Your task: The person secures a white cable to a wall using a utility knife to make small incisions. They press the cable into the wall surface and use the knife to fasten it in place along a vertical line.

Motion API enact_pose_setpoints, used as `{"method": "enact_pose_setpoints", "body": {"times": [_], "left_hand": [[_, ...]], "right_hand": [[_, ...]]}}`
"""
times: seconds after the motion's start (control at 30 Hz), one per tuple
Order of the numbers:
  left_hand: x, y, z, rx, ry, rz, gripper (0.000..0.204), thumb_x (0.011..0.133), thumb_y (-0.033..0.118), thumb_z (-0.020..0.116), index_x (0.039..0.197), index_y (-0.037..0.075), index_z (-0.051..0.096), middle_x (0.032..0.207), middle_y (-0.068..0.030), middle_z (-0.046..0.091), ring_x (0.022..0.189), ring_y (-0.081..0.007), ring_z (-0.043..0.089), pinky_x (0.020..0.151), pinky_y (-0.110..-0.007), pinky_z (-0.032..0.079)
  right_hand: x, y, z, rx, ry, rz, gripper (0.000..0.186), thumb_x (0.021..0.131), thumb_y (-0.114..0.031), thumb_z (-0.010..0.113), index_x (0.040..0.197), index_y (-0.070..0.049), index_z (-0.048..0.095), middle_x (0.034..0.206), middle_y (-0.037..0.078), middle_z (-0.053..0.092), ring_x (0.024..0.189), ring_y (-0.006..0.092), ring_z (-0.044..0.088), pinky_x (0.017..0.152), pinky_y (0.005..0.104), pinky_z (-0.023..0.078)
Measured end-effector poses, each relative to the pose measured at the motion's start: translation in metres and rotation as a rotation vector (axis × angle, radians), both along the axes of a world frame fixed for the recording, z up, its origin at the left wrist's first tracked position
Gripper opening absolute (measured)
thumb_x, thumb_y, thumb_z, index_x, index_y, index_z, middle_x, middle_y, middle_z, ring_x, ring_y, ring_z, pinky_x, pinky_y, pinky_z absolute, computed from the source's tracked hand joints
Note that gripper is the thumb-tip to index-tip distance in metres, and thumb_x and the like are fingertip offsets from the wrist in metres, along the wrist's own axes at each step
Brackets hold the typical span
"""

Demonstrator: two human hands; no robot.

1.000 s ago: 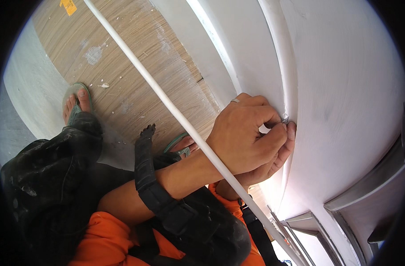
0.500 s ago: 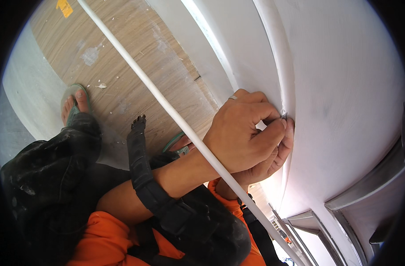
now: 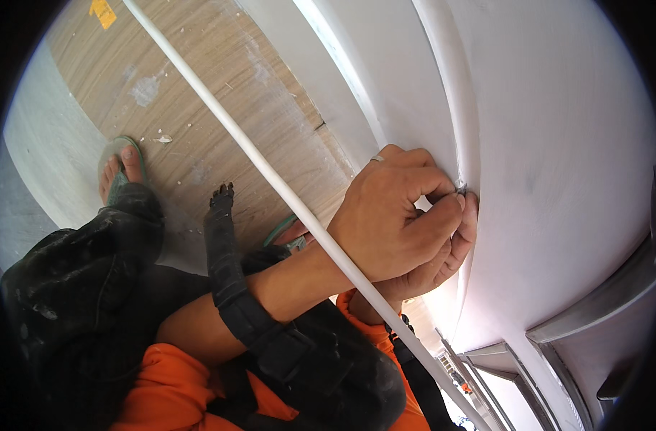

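The left hand (image 3: 385,215) bends over toward a rounded white trim (image 3: 463,136) that runs down the pale wall (image 3: 558,144). Its thumb and forefinger are pinched together on a small grey piece (image 3: 460,189) right at the trim; the piece is too small to make out clearly. The right hand (image 3: 444,267) is mostly hidden behind the left, with its fingers curled and their tips close beside the same spot; whether it grips anything, I cannot tell. The two hands are close together, overlapping in view.

A ring (image 3: 376,158) sits on a left finger, and a black strap (image 3: 231,284) wraps the left forearm, its loose end sticking up. A long white pole (image 3: 256,158) slants across the view, passing in front of the left wrist. Below are a wood-patterned floor (image 3: 199,108) with pale smudges and crumbs, a green sandal (image 3: 145,153) on one foot, and a yellow-orange patch (image 3: 103,13) near the top edge.
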State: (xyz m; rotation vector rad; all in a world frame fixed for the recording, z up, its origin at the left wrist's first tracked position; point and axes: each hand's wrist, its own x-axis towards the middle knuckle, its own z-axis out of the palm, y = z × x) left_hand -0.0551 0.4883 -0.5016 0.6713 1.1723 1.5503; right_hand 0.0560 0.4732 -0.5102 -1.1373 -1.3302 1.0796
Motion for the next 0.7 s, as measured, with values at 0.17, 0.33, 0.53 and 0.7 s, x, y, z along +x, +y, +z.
{"method": "enact_pose_setpoints", "body": {"times": [0.17,0.33,0.53,0.7], "left_hand": [[0.002,-0.001,-0.001,-0.002,-0.004,0.003,0.008,0.08,0.006,0.063,0.079,0.0,0.067,0.077,-0.0075,0.064,0.081,-0.0208,0.057,0.073,-0.033,0.045],[0.002,0.0,0.0,0.004,-0.017,0.003,0.008,0.081,0.006,0.062,0.079,0.0,0.068,0.078,-0.0072,0.064,0.081,-0.0207,0.056,0.074,-0.032,0.045],[0.001,0.0,0.0,0.009,-0.032,0.0,0.008,0.081,0.006,0.062,0.079,0.0,0.067,0.078,-0.0069,0.064,0.081,-0.0206,0.056,0.074,-0.032,0.044],[0.002,-0.001,-0.001,0.012,-0.025,0.005,0.008,0.081,0.006,0.062,0.079,0.0,0.067,0.078,-0.0066,0.064,0.081,-0.02,0.056,0.075,-0.032,0.044]], "right_hand": [[-0.005,0.0,0.004,-0.01,-0.064,-0.056,0.043,0.095,-0.013,0.052,0.132,0.007,0.044,0.117,0.017,0.061,0.097,0.0163,0.061,0.09,0.0313,0.049],[-0.024,0.002,0.018,-0.034,0.011,-0.099,0.044,0.095,-0.013,0.052,0.133,0.007,0.042,0.116,0.017,0.061,0.096,0.0157,0.062,0.089,0.0311,0.05],[-0.013,0.0,0.008,-0.038,-0.015,-0.076,0.045,0.095,-0.014,0.052,0.133,0.007,0.042,0.115,0.017,0.061,0.092,0.0153,0.062,0.085,0.0294,0.051],[-0.009,0.001,0.006,-0.018,-0.023,-0.041,0.046,0.095,-0.015,0.053,0.134,0.008,0.042,0.116,0.018,0.061,0.092,0.0157,0.063,0.085,0.0297,0.051]]}}
